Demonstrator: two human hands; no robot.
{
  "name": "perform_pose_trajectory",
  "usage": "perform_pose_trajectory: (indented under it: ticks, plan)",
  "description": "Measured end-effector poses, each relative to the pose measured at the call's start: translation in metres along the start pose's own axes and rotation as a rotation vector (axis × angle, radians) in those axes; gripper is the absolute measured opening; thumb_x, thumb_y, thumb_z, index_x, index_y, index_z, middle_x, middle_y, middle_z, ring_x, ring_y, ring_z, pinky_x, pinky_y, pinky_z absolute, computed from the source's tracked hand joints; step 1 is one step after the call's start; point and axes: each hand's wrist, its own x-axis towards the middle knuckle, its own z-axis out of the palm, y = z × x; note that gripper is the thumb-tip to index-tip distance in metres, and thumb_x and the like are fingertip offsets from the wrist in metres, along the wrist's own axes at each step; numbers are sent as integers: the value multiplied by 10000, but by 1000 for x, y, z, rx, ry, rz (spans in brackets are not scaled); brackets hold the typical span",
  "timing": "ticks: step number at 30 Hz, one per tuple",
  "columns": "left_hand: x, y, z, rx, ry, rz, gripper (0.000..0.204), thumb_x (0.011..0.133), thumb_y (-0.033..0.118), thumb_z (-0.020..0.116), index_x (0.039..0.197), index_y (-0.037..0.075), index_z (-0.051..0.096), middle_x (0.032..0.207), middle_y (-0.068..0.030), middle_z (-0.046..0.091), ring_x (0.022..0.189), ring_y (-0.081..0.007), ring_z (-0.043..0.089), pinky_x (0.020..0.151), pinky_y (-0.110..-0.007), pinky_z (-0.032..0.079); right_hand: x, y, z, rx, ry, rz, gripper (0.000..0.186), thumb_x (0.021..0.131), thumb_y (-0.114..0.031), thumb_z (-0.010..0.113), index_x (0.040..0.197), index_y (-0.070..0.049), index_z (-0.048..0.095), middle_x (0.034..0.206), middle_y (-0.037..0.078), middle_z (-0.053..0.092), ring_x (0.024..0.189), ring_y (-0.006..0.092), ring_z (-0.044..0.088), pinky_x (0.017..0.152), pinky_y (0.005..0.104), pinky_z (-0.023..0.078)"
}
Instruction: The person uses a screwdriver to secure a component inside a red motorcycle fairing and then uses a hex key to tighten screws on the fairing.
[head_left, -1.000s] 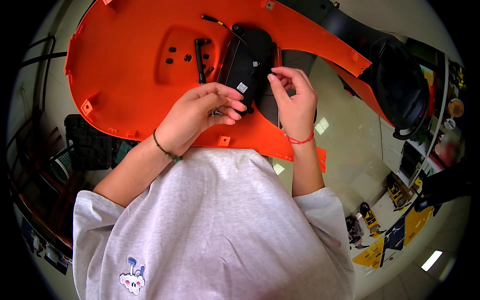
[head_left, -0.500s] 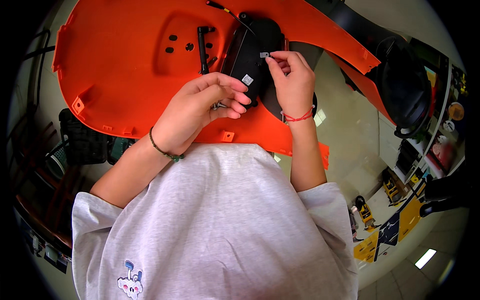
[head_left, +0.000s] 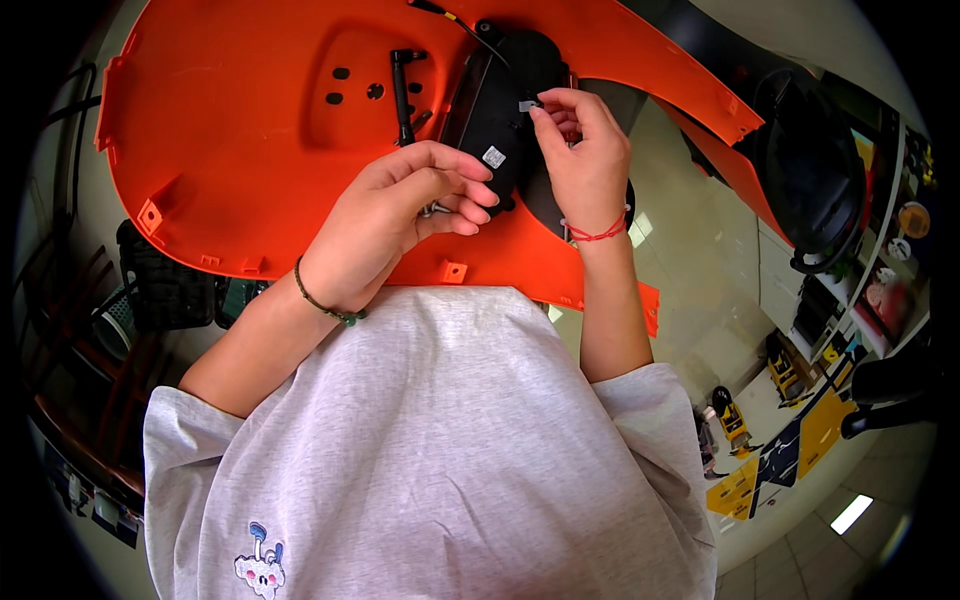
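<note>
Pale tab point(head_left: 527, 106) on the black housing point(head_left: 500, 115), at the fingertips of the right hand point(head_left: 588, 150). Thumb and forefinger are drawn together at its edge; whether they grip it, or some smaller piece, cannot be told. The tab looks thin and light, perhaps bendable, and is best pinched by its edges. The housing lies on the orange panel point(head_left: 240, 150), with a pale square label point(head_left: 494, 157) on its face; it is probably stiff, smooth and fairly heavy, better held by its two sides than by the thin cable point(head_left: 450, 17) at its upper end. The left hand point(head_left: 392, 205), near the label, is loosely curled, with small metal fasteners point(head_left: 433, 209) among its bent fingers; hard and small, these could slip. Farther left, an angled black tool point(head_left: 402, 97) lies on the panel, which appears stiff but light for its breadth
</note>
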Motion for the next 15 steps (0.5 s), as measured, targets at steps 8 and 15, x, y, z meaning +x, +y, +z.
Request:
perform_pose_trajectory:
  ticks: [8,15]
  plan:
    - [0,0,0,-6,2,5,230,966,76,432,1121,12,591,1000,-87,664,906,-142,628,854,-287,507,1,9,1,-13,0,-82,96,810,6,715,894,-12,672,866,80,661,702,193,645,626,290,532]
    - [0,0,1,-9,5,5,232,962,74,434,1121,12,591,1001,-87,663,905,-144,628,854,-290,507,-8,16,8,23,77,-126,92,824,4,712,910,-11,683,905,84,661,696,181,642,609,282,530]
